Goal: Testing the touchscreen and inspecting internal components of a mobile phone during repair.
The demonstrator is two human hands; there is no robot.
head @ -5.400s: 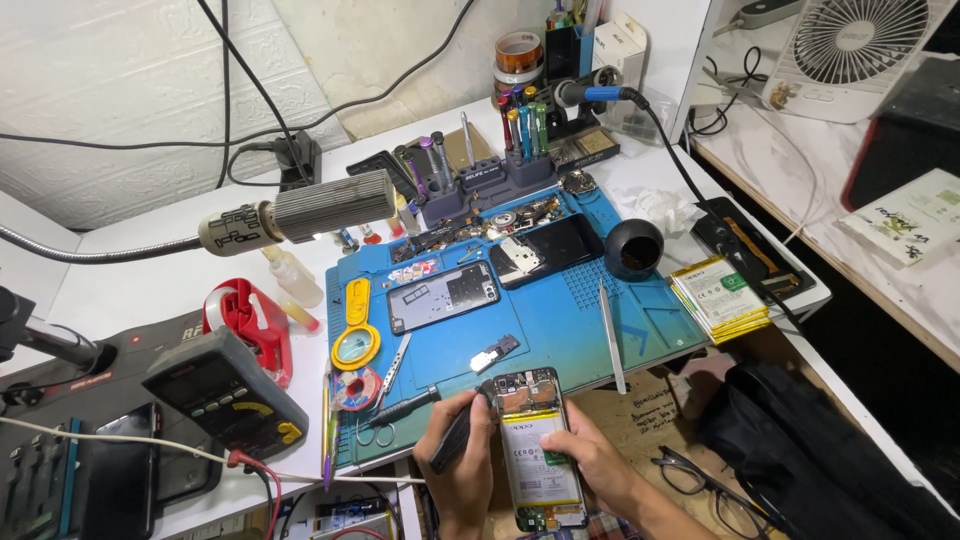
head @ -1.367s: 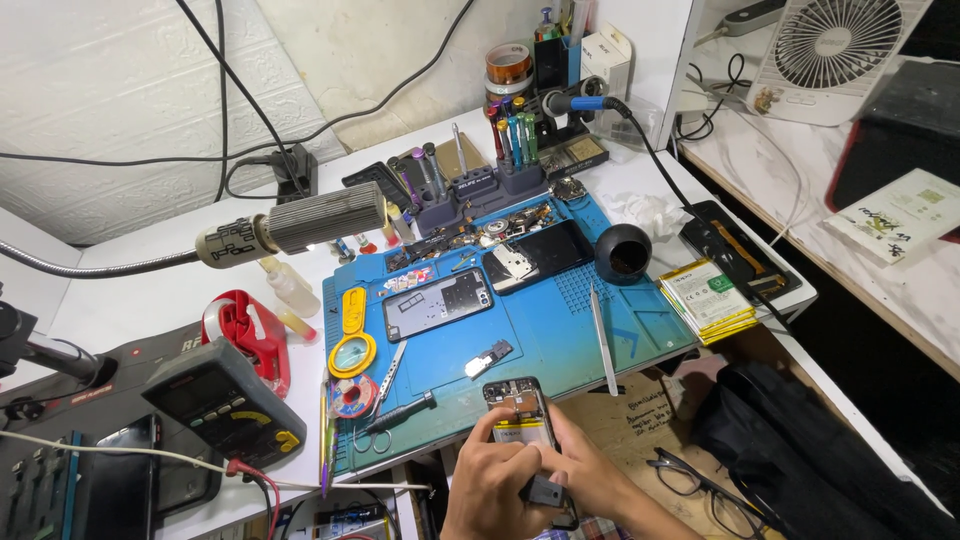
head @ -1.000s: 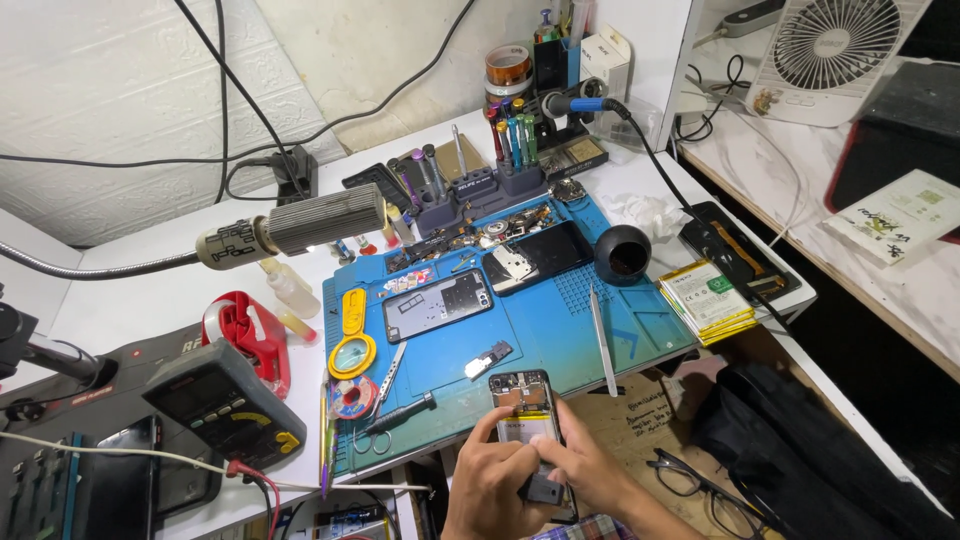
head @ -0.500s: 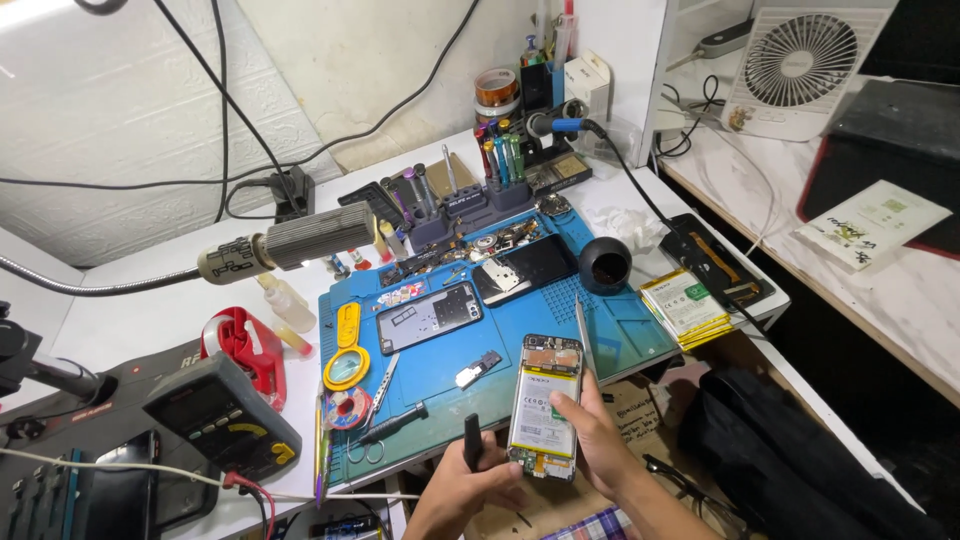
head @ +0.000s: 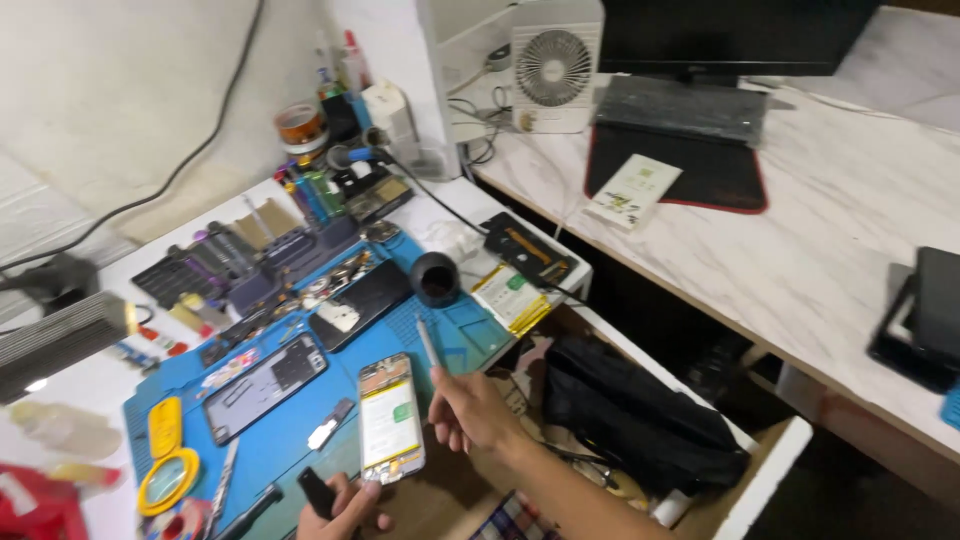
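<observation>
Now the left hand fingers pinch the open phone; the right hand fingers grip tweezers. Hold steady.

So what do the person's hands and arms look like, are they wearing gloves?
No gloves. Both hands, the left hand and the right hand, are bare, with no rings showing. The right forearm is bare too: no sleeve, watch or band in view.
</observation>
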